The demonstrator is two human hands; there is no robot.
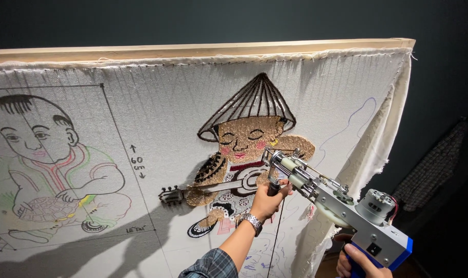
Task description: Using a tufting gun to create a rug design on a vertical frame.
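Note:
A silver and blue tufting gun (342,208) points its needle end at a white cloth (157,108) stretched on a wooden frame (193,50). My left hand (269,198), with a metal watch on the wrist, grips the gun's front handle just below the needle. My right hand (358,262) holds the blue rear grip at the bottom right. The needle tip touches a partly tufted figure (244,154) in a cone hat holding a guitar, done in tan, brown and white yarn.
On the left of the cloth is a drawn child with a turtle (54,170), only outlined in marker. The cloth's loose right edge (383,139) hangs past the frame. A dark wall lies behind, and a checked cloth (435,159) hangs at the right.

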